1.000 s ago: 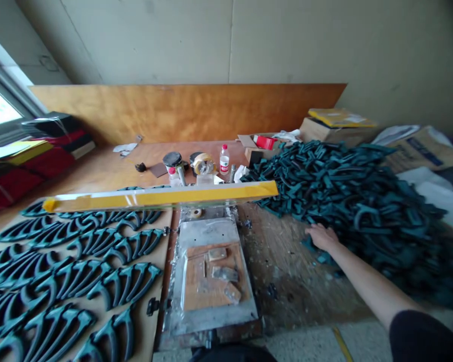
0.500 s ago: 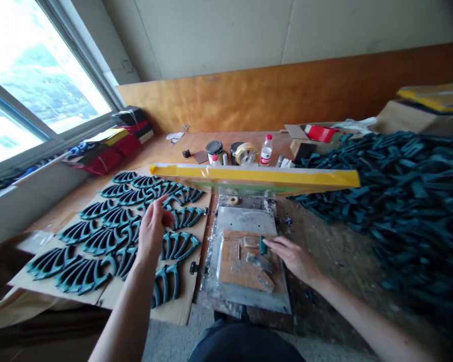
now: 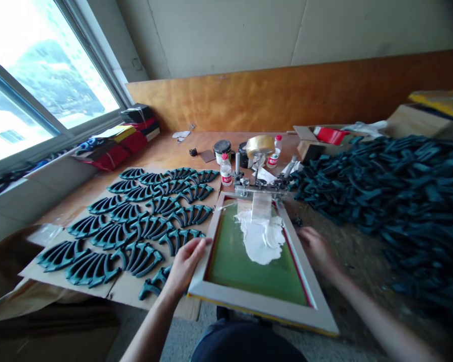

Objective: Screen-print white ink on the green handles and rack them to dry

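Note:
A screen printing frame (image 3: pixel 264 309) lies lowered in front of me, its green mesh (image 3: pixel 226 251) ringed by a pale border. Thick white ink (image 3: pixel 264 246) is spread over the mesh's upper part, and a flat translucent squeegee (image 3: pixel 261 206) rests in its far end. My left hand (image 3: pixel 189 261) is closed on the frame's left edge, thumb on top. Beside the right edge is my right hand (image 3: pixel 319 251), blurred, with its fingers bent; whether it touches the frame or holds anything I cannot tell. The frame hides the metal plate and the wooden board below.
Rows of dark green curved handles (image 3: pixel 132 221) lie on cardboard at left. At right rises a large pile of similar dark parts (image 3: pixel 411 201). Behind the hinge clamp (image 3: pixel 249 187) stand bottles (image 3: pixel 226 171), jars (image 3: pixel 222 150) and a tape roll (image 3: pixel 259 145).
The frame has swung down from its raised position and covers the plate. My left hand has moved from above the handles to its left edge. My right hand has moved off the board to the right.

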A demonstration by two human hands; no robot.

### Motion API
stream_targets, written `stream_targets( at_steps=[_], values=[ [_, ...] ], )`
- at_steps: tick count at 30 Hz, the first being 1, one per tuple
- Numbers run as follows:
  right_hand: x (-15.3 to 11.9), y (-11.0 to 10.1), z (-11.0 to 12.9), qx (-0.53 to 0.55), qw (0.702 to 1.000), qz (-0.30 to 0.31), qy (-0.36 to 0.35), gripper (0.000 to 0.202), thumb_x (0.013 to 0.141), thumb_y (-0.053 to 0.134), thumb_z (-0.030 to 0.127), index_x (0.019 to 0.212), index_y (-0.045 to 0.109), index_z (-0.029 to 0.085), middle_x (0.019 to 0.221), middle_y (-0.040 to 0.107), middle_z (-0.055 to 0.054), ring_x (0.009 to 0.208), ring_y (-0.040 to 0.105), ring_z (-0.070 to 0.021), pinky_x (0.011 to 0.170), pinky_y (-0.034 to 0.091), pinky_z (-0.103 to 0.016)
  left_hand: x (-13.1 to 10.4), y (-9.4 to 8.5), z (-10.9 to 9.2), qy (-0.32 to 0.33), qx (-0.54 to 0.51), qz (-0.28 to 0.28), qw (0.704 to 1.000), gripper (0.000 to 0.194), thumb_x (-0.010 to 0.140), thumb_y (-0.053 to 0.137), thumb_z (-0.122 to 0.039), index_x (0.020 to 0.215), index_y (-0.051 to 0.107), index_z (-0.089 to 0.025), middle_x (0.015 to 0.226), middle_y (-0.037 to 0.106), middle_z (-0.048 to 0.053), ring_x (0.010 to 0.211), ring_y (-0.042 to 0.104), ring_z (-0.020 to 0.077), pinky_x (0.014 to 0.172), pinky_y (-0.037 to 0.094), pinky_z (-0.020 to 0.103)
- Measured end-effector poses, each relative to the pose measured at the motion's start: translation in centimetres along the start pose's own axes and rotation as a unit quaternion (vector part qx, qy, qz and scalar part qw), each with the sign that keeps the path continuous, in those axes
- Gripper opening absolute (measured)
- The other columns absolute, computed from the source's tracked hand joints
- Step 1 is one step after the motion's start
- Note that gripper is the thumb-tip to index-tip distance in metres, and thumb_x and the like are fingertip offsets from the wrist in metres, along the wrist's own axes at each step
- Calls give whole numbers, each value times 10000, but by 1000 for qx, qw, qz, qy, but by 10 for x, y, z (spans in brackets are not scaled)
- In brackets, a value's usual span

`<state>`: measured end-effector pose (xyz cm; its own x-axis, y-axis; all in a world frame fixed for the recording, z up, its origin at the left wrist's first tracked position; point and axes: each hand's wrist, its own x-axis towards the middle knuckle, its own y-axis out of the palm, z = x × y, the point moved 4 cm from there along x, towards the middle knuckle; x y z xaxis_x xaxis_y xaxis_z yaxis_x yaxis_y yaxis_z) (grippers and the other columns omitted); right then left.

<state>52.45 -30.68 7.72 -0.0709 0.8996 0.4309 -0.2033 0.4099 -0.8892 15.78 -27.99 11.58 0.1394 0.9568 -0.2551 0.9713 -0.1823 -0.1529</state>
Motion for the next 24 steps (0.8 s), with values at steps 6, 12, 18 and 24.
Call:
stream_targets(
  at_steps=[6, 12, 18, 24],
  values=[
    [72, -7, 34, 65, 998, 6, -23, 503, 810, 678, 336, 1251, 511, 160, 1193, 555, -148, 1117, 533, -283, 943, 461, -409, 15, 15, 90, -25, 145, 15, 989, 696, 853, 480, -526, 1439, 388, -162, 674, 593, -20, 616, 537, 148, 571, 407, 238],
    [47, 24, 88, 23, 977, 180, -112, 126, 815, 516, 67, 819, 580, 176, 803, 623, -56, 793, 575, -196, 712, 459, -290, 22, 15, 96, -32, 185, 17, 982, 606, 846, 475, -503, 1369, 491, -197, 679, 598, -23, 663, 566, 163, 627, 420, 246],
    [1, -1, 93, 107, 932, 189, -290, 211, 751, 473, 23, 786, 598, 188, 786, 622, -40, 780, 550, -182, 698, 429, -290, 21, 15, 96, -29, 168, 17, 985, 588, 842, 474, -530, 1315, 546, -190, 745, 648, 1, 718, 600, 182, 679, 436, 260],
    [8, -2, 97, 96, 965, 72, -231, 237, 817, 442, 41, 868, 639, 162, 849, 649, -68, 876, 554, -219, 793, 432, -347, 19, 16, 93, -37, 143, 23, 989, 609, 836, 482, -552, 1317, 535, -181, 717, 640, -5, 693, 593, 173, 652, 433, 257]
  ],
)
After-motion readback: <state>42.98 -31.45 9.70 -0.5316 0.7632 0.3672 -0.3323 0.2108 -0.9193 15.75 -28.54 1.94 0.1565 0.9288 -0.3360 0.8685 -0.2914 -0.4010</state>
